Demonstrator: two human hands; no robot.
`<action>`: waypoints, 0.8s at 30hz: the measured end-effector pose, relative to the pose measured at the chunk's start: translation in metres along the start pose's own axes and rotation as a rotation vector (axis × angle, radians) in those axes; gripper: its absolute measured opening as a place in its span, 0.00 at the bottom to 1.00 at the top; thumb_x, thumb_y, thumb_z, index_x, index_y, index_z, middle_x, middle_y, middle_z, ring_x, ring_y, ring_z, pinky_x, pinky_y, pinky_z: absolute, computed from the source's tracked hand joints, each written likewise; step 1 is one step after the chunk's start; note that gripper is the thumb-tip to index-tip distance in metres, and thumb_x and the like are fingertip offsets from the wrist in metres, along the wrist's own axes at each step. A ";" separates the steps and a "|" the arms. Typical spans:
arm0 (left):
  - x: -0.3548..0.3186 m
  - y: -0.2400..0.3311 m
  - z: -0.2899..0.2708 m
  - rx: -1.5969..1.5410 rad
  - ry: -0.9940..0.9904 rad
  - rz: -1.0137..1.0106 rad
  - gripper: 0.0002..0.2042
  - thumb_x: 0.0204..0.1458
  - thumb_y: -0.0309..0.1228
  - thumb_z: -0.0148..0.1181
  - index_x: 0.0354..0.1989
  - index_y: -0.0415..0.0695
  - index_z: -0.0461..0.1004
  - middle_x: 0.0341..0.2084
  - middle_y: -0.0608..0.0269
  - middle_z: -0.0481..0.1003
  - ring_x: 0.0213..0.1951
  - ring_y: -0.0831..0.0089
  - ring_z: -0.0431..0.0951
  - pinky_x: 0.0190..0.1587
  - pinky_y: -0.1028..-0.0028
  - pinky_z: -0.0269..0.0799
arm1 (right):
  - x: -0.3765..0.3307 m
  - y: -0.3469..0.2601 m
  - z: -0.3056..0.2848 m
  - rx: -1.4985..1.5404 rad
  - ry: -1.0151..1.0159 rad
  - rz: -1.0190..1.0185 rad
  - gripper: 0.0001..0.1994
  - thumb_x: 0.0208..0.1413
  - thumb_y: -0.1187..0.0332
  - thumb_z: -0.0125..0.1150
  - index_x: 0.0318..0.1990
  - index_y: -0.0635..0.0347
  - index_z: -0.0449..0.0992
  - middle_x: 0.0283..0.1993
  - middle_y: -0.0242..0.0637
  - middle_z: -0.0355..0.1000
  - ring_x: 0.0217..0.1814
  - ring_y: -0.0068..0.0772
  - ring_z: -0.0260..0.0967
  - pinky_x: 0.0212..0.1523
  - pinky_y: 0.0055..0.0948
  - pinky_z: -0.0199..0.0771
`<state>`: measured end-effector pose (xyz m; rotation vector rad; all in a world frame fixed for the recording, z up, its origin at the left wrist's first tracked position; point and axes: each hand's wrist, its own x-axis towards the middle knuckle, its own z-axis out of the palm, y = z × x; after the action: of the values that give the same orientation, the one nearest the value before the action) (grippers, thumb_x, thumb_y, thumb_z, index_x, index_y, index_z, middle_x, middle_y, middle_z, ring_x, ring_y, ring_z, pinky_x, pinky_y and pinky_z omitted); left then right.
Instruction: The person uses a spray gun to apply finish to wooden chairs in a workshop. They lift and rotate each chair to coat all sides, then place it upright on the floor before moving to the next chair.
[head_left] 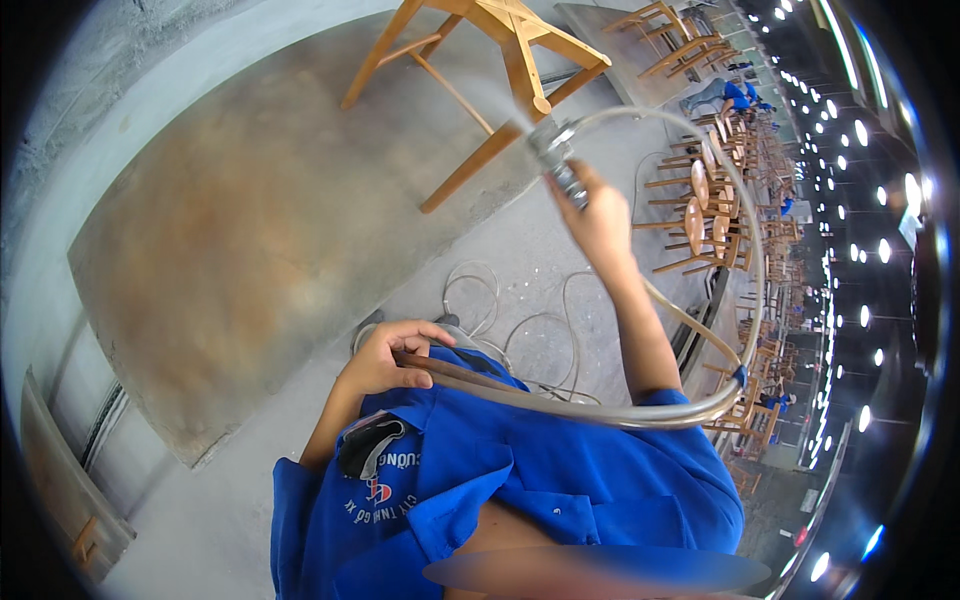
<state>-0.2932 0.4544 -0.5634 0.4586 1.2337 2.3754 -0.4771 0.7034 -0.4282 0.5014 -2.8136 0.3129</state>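
Note:
My right hand (603,225) is stretched forward, its fingers wrapped around the handle of a metal spray gun (553,150). The gun points at a light wooden chair frame (468,180), and a pale mist shows between its nozzle and the chair's legs. From the gun a clear hose (752,225) loops out to the right and runs back under my right arm to my waist. There my left hand (375,362) is closed loosely around the hoses, thumb below and fingers above. The chair frame rests on a wide, stained grey board (330,190).
Thin hoses (540,320) lie coiled on the floor by my feet. Several wooden chairs (700,215) stand in rows to the right. Another board (620,60) holds chair frames at the back, where a person in blue (738,97) is visible. A panel (60,470) edges the lower left.

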 end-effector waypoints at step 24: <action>-0.124 -0.065 -0.092 -0.090 0.406 0.171 0.31 0.45 0.48 0.73 0.52 0.38 0.75 0.15 0.77 0.66 0.20 0.88 0.61 0.24 0.82 0.48 | 0.045 -0.162 0.203 0.180 -0.400 0.142 0.20 0.57 0.49 0.63 0.46 0.57 0.78 0.35 0.50 0.78 0.39 0.52 0.77 0.41 0.43 0.75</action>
<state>-0.2164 0.3621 -0.6797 0.0522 1.2884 2.7514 -0.5042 0.4894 -0.5797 0.4426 -3.2371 0.5535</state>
